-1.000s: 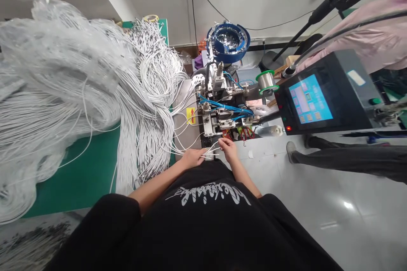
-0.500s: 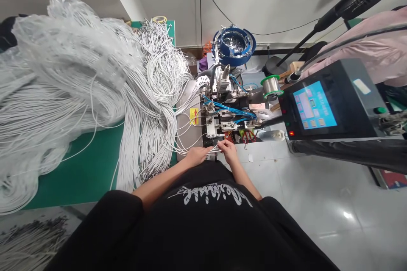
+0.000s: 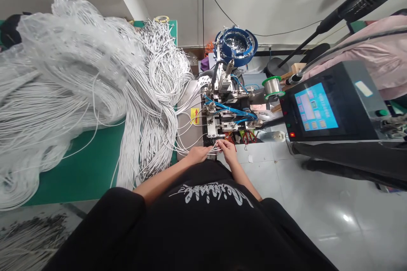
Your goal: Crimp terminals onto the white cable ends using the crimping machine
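Two bare hands meet just in front of a small metal assembly machine with blue air hoses (image 3: pixel 222 114), low in the head view. The left hand (image 3: pixel 196 155) lies with its fingers curled narrow around a few thin white wires (image 3: pixel 212 149); how many is too fine to count. The right hand (image 3: pixel 227 150) pinches the free ends of those same wires between thumb and forefinger, fingers nearly closed. The wire ends sit between the two hands, right at the machine's front edge, and their other lengths trail left toward one huge heap of white cables (image 3: pixel 95 93) spread over the green counter (image 3: pixel 82 173). A clear plastic bag (image 3: pixel 70 46) lies over the upper part of that heap.

On the machine there is one yellow warning label with a red arrow (image 3: pixel 194 116). Behind it stands one round blue feeder bowl filled with small shiny parts (image 3: pixel 235 45), and to its right one silver spool of wire with green rims (image 3: pixel 272 87). Further right sits one dark control box with a lit blue touchscreen (image 3: pixel 316 108) and one red lamp (image 3: pixel 291 134) glowing at its lower left. One roll of pale tape (image 3: pixel 161 19) rests at the far edge of the counter. Another person's pink sleeve (image 3: pixel 375 55) shows at the right edge.
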The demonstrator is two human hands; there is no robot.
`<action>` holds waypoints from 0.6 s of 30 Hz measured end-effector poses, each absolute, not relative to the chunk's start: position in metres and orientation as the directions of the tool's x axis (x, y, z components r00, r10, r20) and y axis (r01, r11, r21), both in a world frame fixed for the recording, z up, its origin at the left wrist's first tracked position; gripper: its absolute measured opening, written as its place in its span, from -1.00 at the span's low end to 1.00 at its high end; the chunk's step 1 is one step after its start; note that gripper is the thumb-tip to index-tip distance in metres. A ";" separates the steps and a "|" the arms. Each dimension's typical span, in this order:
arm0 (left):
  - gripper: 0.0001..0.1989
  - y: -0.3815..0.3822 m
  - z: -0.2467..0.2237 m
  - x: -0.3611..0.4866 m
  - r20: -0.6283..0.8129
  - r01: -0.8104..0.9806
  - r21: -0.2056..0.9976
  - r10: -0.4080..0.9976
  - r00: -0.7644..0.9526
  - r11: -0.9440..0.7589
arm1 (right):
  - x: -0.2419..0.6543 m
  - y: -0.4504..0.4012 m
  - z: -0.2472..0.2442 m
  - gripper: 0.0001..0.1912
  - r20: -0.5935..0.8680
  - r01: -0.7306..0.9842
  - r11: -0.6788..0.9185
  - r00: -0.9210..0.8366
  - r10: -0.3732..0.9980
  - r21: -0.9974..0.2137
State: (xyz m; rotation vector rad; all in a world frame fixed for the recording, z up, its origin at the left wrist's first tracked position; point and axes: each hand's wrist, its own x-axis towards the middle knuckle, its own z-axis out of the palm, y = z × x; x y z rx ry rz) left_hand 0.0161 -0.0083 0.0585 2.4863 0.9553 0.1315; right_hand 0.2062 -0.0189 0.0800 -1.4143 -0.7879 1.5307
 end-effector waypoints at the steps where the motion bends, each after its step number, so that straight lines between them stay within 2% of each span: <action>1: -0.53 -0.009 0.059 0.016 -0.085 0.615 0.453 0.655 0.750 -0.645 | 0.207 -0.019 0.081 -0.65 -0.407 -0.173 -0.397 0.029 0.913 -0.902; 5: -0.55 -0.009 0.059 0.015 -0.100 0.636 0.434 0.668 0.738 -0.638 | 0.210 -0.020 0.081 -0.67 -0.398 -0.155 -0.391 0.016 0.917 -0.907; 12: -0.48 -0.007 0.064 0.016 -0.176 0.688 0.358 0.678 0.714 -0.631 | 0.217 -0.017 0.064 -0.65 -0.509 -0.159 -0.502 -0.002 0.861 -0.850; 14: -0.47 -0.006 0.064 0.016 -0.197 0.694 0.337 0.673 0.713 -0.636 | 0.220 -0.015 0.062 -0.70 -0.478 -0.050 -0.478 -0.011 0.878 -0.877; 18: -0.48 -0.005 0.061 0.017 -0.204 0.679 0.318 0.652 0.730 -0.661 | 0.226 -0.011 0.060 -0.81 -0.318 0.366 -0.291 -0.015 0.948 -0.884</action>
